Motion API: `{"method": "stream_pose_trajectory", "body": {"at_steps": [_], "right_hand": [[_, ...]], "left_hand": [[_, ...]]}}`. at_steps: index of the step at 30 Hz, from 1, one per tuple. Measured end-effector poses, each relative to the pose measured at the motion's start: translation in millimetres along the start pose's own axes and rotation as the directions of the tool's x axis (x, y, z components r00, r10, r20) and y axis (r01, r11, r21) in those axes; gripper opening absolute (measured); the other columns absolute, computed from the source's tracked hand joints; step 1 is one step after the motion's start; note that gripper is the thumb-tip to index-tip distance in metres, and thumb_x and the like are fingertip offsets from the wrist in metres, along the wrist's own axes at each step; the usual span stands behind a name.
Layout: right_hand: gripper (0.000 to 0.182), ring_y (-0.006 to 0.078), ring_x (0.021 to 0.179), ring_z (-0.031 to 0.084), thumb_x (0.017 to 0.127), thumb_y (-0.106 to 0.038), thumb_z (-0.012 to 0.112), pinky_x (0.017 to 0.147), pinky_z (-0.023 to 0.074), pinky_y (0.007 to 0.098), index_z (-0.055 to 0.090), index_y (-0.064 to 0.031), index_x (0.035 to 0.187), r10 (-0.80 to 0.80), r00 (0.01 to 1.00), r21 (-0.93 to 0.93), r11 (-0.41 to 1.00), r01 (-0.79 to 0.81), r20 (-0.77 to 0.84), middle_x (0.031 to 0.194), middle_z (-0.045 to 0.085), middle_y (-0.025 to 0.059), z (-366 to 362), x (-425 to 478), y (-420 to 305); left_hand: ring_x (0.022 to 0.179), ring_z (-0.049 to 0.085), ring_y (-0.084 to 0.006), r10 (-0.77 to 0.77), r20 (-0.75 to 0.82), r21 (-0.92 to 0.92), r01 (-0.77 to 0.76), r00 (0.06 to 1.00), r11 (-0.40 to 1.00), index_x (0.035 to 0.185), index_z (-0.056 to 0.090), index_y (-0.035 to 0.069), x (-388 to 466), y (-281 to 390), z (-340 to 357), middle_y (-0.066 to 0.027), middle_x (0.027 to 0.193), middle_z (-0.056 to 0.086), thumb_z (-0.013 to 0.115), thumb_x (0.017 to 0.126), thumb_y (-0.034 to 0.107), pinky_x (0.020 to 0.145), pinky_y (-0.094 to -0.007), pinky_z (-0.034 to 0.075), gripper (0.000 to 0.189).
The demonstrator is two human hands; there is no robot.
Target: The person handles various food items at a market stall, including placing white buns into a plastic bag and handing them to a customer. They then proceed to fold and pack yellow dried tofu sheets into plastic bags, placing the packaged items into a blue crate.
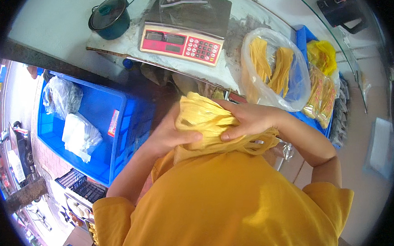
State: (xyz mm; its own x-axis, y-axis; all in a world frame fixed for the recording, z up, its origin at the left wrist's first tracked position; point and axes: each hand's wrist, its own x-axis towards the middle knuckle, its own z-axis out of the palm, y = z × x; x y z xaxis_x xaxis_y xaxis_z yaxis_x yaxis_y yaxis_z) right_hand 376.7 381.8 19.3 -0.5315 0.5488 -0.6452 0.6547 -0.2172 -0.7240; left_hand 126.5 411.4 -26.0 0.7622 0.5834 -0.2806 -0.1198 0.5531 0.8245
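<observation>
Close to my chest I grip a bundle of creased yellow plastic bags (205,114) between both hands. My left hand (166,134) clasps the bundle's left side, its thumb lying across the front. From the right, my right hand (249,119) presses into the folds, with its thumb near the left one. Loose loops that look like bag handles trail below my right wrist. Just beyond that hand stands an opened clear plastic bag (298,65) holding bundles of yellowish strips (260,59), perhaps dried bean-curd sticks.
A price-computing scale (180,44) and a lidded dark green pot (110,19) rest on the counter ahead. At left, a blue plastic crate (100,94) contains clear and white bags. Packaged yellow goods (319,98) fill a blue bin at right, near a glass panel (331,28).
</observation>
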Motion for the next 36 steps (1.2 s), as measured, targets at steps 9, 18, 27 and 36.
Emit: {"method": "stream_pose_trajectory", "body": {"at_steps": [9, 18, 27, 36], "right_hand": [[0.094, 0.0337, 0.13, 0.037, 0.084, -0.06, 0.054, 0.111, 0.0209, 0.0402, 0.018, 0.0016, 0.144, 0.06, 0.997, -0.015, 0.998, -0.06, -0.038, 0.138, 0.042, 0.0225, -0.2, 5.4, -13.1], [0.105, 0.0292, 0.14, 0.02, 0.083, -0.067, 0.048, 0.114, 0.0085, 0.0427, -0.005, -0.0023, 0.147, -0.005, 0.994, -0.044, 0.999, 0.0, -0.108, 0.151, 0.018, 0.0212, 5.8, 17.4, -0.7], [0.113, 0.03, 0.142, 0.014, 0.08, -0.07, 0.049, 0.113, 0.0098, 0.0442, -0.011, 0.0009, 0.145, -0.018, 0.999, 0.046, 0.999, 0.02, -0.039, 0.152, 0.006, 0.0239, -1.4, 19.9, -3.4], [0.109, 0.029, 0.137, 0.029, 0.078, -0.066, 0.056, 0.113, 0.0089, 0.0483, 0.003, -0.0002, 0.146, -0.073, 0.995, -0.053, 0.996, 0.077, 0.071, 0.148, 0.028, 0.0219, -8.1, 8.9, -4.1]], "left_hand": [[0.13, 0.035, -0.0398, 0.115, 0.136, 0.878, -0.173, 0.984, 0.447, 0.144, 0.023, 0.005, -24.7, 56.3, 1.4, -0.0249, 0.143, 0.028, 0.073, 0.071, 0.012, 0.105, -0.0373, 0.034, 0.088], [0.13, 0.033, -0.0442, 0.113, 0.082, 0.867, -0.127, 0.99, 0.482, 0.142, 0.027, 0.005, -18.1, 52.7, -1.5, -0.0304, 0.146, 0.019, 0.067, 0.071, 0.011, 0.104, -0.0373, 0.035, 0.082], [0.134, 0.029, -0.0401, 0.005, 0.118, 0.933, -0.112, 0.993, 0.343, 0.145, 0.024, 0.006, -4.5, 52.1, 2.8, -0.0247, 0.151, 0.012, 0.078, 0.064, 0.016, 0.103, -0.0366, 0.037, 0.098], [0.128, 0.037, -0.0395, 0.09, 0.092, 0.918, -0.12, 0.992, 0.378, 0.138, 0.032, 0.003, -2.9, 50.4, 4.0, -0.0222, 0.146, 0.024, 0.067, 0.065, 0.004, 0.102, -0.0366, 0.037, 0.081]]}}
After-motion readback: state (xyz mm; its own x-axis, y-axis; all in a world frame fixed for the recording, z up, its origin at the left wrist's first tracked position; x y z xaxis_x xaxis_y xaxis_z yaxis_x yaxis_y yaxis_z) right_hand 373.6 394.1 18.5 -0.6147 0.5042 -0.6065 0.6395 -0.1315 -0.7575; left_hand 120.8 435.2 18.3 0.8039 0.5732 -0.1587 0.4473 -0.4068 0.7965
